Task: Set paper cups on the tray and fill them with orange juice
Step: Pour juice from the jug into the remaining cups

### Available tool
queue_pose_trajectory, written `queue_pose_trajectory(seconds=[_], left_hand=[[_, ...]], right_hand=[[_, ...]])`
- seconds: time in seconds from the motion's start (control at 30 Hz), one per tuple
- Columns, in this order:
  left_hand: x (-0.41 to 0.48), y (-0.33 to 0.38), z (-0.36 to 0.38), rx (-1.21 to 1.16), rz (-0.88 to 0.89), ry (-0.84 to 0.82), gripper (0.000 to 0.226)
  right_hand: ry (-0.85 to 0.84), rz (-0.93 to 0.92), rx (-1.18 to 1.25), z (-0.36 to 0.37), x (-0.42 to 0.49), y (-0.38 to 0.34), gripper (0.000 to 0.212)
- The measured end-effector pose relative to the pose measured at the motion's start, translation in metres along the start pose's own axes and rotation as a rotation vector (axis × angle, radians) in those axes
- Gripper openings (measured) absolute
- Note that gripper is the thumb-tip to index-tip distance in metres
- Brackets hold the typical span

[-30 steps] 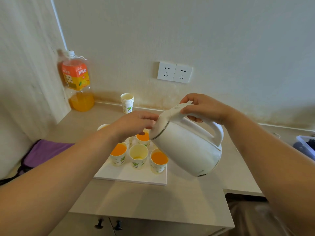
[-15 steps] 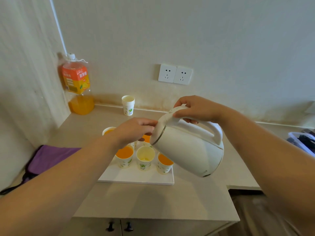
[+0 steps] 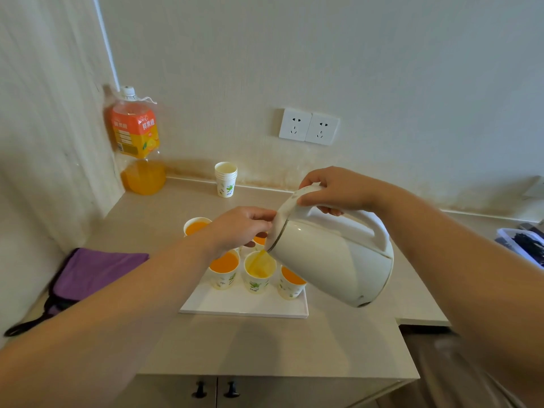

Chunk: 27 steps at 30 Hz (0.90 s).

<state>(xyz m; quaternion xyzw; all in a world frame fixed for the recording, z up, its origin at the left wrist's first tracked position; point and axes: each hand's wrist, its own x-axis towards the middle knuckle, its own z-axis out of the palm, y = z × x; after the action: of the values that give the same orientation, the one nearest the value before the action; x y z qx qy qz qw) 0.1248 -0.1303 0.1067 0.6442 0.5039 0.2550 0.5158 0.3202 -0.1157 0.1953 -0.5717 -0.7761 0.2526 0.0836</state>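
A white tray (image 3: 244,306) on the counter carries several paper cups with green leaf prints. My right hand (image 3: 335,191) grips the handle of a white kettle (image 3: 332,260), tilted left with its spout over the front middle cup (image 3: 259,275). Orange juice streams into that cup. My left hand (image 3: 238,226) holds the kettle's lid edge near the spout, fingers curled against it. The front left cup (image 3: 224,267), the front right cup (image 3: 290,285) and a back left cup (image 3: 195,225) hold juice. Another juice cup (image 3: 259,240) shows partly behind my left hand.
An orange juice bottle (image 3: 137,142), mostly drained, stands in the back left corner. A stack of spare paper cups (image 3: 225,179) sits by the back wall. A purple cloth bag (image 3: 94,272) lies at left. A blue bin (image 3: 521,245) is at right, wall sockets (image 3: 309,126) above.
The kettle has tipped further and dropped toward the tray; juice now runs into the front middle cup, which held almost none before. Both hands stayed on the kettle.
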Motion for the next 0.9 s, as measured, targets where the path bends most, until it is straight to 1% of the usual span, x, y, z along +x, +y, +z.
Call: queue_pose_trajectory(seconds=[0.4, 0.7, 0.9], left_hand=[[0.0040, -0.0011, -0.0004, 0.006, -0.013, -0.012, 0.030], [0.0050, 0.0003, 0.0015, 0.016, -0.001, -0.026, 0.029], [0.0081, -0.0022, 0.0038, 0.058, -0.022, -0.038, 0.038]], right_hand=[[-0.012, 0.023, -0.034, 0.0007, 0.0020, 0.0016, 0.023], [-0.009, 0.036, -0.031, -0.0006, 0.0016, 0.0044, 0.028], [-0.035, 0.032, -0.057, -0.0009, 0.0011, 0.0056, 0.027]])
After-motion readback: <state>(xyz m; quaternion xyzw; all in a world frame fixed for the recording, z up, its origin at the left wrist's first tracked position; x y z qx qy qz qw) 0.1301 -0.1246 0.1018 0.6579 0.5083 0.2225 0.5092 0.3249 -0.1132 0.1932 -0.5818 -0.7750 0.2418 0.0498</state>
